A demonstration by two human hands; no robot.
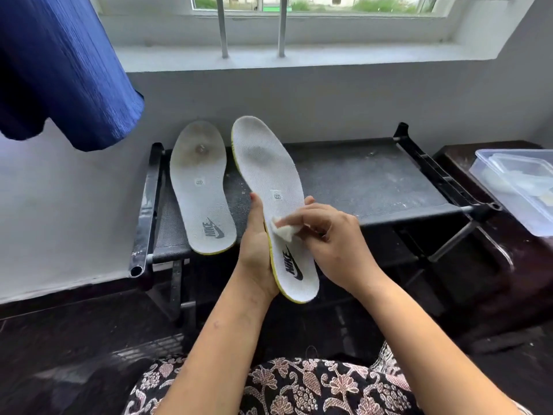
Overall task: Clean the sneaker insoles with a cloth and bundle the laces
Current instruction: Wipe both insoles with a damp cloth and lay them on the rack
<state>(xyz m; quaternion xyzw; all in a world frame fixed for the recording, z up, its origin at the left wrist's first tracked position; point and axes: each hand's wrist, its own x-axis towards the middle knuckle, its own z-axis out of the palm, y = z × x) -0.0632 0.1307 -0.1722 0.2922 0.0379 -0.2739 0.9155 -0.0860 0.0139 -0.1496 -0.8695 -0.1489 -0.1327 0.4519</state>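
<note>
Mid-clean, approx halfway at best. Left hand (pixel 254 250) grips held insole (pixel 270 187) by edge, tilted above rack (pixel 374 181). Right hand (pixel 332 238) pinches small white cloth (pixel 282 232), pressed on textured fabric face near logo. Second insole (pixel 200 187) flat on rack, grey-brown stain at forefoot, prob. not wiped yet. Yellow foam rims. Laces not in view, bundling still to do.
</note>
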